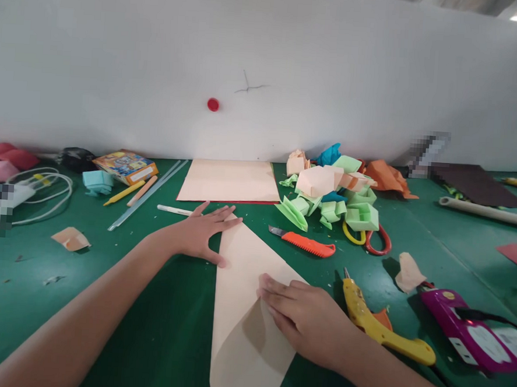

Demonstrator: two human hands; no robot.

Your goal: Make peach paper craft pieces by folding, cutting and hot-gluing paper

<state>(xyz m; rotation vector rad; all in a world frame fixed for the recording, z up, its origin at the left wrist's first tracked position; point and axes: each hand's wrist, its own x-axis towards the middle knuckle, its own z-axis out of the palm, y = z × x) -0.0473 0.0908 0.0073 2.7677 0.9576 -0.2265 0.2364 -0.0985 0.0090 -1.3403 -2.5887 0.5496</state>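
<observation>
A cream sheet of paper [238, 297], folded to a slanted edge with a point at its far end, lies on the green table in front of me. My left hand [201, 235] is spread, its fingertips on the paper's far tip and its thumb at the left edge. Lower down, my right hand [306, 313] rests on the paper with its fingers stretched out side by side; its thumb is hidden. A white pen [174, 210] lies by my left fingers. Right of the paper are an orange box cutter [310, 244] and a yellow glue gun [379, 326].
Folded paper pieces [329, 186] are heaped at the back, with red-and-yellow scissors [378, 242] beside them. More cream sheets [230, 182] lie by the wall. A purple power strip [469, 329] is at right. Glue sticks [147, 195] and a crayon box [126, 166] stand left.
</observation>
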